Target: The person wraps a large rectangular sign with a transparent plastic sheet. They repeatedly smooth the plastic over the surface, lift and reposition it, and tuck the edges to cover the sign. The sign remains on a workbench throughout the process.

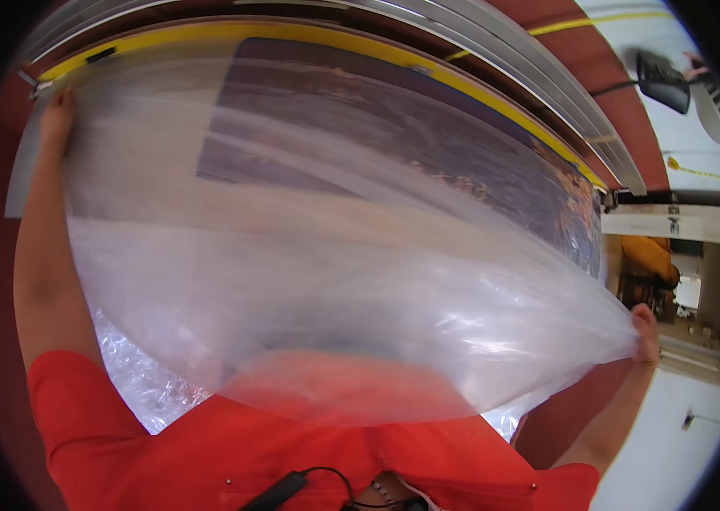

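Note:
A large sheet of clear plastic film [292, 281] stretches between my two widely spread arms. My left hand [58, 119] is closed on the film's edge at the far left, close to a yellow bar. Out to the right, my right hand [646, 334] grips a gathered corner, and the film fans out from it in tight folds. Through the film I see a dark rectangular panel [309, 128] with a blue edge, and a pale surface beside it. Below the sheet, more crinkled clear film [143, 375] shows near my red shirt.
A yellow bar [326, 36] runs along the far side, with silver metal rails [539, 94] beyond it. At the upper right are a black object [663, 81] and a grey fan-like thing [716, 111]. An opening with an orange item [649, 255] lies behind my right hand.

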Available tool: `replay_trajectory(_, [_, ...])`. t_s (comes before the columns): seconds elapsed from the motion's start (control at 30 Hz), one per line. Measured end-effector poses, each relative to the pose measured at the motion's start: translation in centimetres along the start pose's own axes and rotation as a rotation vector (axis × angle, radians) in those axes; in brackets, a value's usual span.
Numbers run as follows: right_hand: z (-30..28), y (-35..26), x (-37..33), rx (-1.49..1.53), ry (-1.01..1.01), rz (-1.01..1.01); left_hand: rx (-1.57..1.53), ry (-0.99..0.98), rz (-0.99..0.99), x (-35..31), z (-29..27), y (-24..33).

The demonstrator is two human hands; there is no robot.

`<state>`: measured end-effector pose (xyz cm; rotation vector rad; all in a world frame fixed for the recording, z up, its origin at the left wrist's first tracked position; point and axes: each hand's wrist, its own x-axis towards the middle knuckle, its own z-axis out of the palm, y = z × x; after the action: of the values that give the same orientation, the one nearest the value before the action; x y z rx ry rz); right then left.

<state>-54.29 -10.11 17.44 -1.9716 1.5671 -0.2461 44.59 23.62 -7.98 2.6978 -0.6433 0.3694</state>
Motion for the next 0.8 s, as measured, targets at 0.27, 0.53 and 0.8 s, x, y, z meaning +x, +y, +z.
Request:
replay_trajectory(0.27, [10.1,-13.8,1.4,-0.784,0.782,-1.059,0.183,0.03,0.0,0.2,0.8,-0.2])
replay_trajectory(0.53, [15.4,9.1,10.5,-0.526,0.341,0.21,0.172,-0.054,0.069,-1.8,-1.6,-2.8])
replay_trajectory(0.8, [19.7,3.1,12.8,-0.776,0.412,-0.173,0.047,0.048,0.137,-1.0,-0.3,-5.0])
